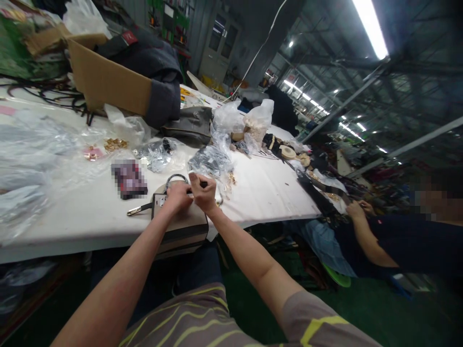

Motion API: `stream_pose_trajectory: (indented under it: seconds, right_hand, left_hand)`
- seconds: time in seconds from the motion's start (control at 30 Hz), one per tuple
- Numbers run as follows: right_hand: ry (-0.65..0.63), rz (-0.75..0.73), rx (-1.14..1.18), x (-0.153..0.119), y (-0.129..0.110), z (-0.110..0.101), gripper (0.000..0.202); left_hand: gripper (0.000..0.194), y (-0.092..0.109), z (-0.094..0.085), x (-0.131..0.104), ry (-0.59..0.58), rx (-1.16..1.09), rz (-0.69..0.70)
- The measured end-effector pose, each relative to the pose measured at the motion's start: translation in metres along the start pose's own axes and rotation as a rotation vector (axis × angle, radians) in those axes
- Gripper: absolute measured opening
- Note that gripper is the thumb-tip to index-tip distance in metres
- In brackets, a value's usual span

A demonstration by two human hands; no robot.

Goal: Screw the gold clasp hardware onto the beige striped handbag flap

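Observation:
A beige and dark bag [186, 221] lies at the table's front edge, partly over it, with a dark looped handle [176, 177] at its far side. My left hand [178, 195] rests on the bag's top edge, its fingers closed on something I cannot make out. Right beside it, my right hand [203, 192] is closed in a fist around a small dark tool, whose far end is hidden. A black strap with a metal end [139, 209] sticks out to the left of the bag.
Plastic-wrapped parts [210, 161] and gold hardware [115, 144] lie beyond the hands. A cardboard box [108, 77] with dark fabric stands at the back left. Clear plastic sheets [29, 164] cover the left side. Another person [383, 241] works at the right.

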State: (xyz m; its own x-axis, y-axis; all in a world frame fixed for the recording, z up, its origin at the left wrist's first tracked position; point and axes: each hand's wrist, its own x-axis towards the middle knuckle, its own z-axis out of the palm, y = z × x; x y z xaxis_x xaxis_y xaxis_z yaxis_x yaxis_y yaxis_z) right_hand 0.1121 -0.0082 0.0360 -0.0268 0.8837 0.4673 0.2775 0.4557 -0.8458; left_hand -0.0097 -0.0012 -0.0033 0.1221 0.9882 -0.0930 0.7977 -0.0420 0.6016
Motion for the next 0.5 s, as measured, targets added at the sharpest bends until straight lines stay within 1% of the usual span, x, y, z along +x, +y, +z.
stream_pose_trajectory:
  seconds: [0.1, 0.13, 0.2, 0.33, 0.43, 0.5]
  right_hand:
    - [0.069, 0.093, 0.115, -0.002, 0.002, -0.009, 0.072]
    - [0.090, 0.104, 0.152, 0.000, 0.002, -0.010, 0.072]
    - [0.104, 0.079, 0.183, 0.002, 0.003, -0.010, 0.071]
    - [0.076, 0.043, 0.155, 0.002, 0.005, 0.000, 0.071]
    - [0.064, 0.048, 0.113, 0.002, 0.009, 0.007, 0.072]
    - [0.077, 0.044, 0.092, 0.001, 0.010, 0.008, 0.071]
  left_hand:
    - [0.042, -0.001, -0.002, 0.000, -0.025, -0.040, 0.016]
    - [0.043, -0.001, -0.002, 0.001, -0.030, -0.050, 0.019]
    - [0.043, -0.001, -0.001, 0.001, -0.018, -0.060, 0.023]
    - [0.036, -0.004, 0.002, 0.000, 0.027, -0.079, 0.026]
    - [0.033, -0.009, 0.007, 0.000, 0.036, -0.116, 0.069]
    - [0.030, -0.014, 0.013, 0.002, 0.072, -0.167, 0.096]
